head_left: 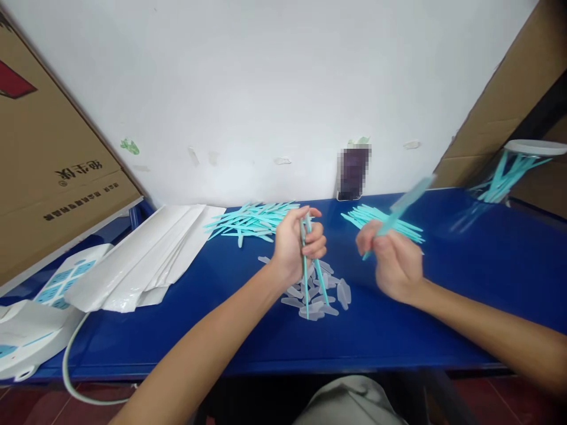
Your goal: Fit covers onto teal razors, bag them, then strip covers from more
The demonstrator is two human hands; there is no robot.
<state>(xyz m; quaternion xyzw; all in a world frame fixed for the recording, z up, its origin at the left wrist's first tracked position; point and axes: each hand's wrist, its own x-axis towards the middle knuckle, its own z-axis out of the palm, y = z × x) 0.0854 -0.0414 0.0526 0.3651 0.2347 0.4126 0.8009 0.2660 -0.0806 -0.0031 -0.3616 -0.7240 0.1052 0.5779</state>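
Note:
My left hand (290, 245) is closed around two slim turquoise sticks (305, 283) that look like eyebrow razors, their thin ends pointing down. Below it lies a loose pile of translucent blade caps (343, 293). Raised to the right, my right hand (398, 265) pinches one turquoise eyebrow razor (394, 217); a translucent cap (414, 192) seems to cover its upper end, blurred by motion. Behind the left hand is a heap of turquoise razors (248, 221). A neater bundle of razors (405, 227) lies just behind the right hand.
White plastic bags (146, 254) and a white-and-blue power strip (73, 274) lie at left on the blue table (221, 330). A clear jar with turquoise razors (509, 177) stands at far right. A phone-like dark object (353, 171) leans on the wall. Cardboard (57, 147) flanks the table.

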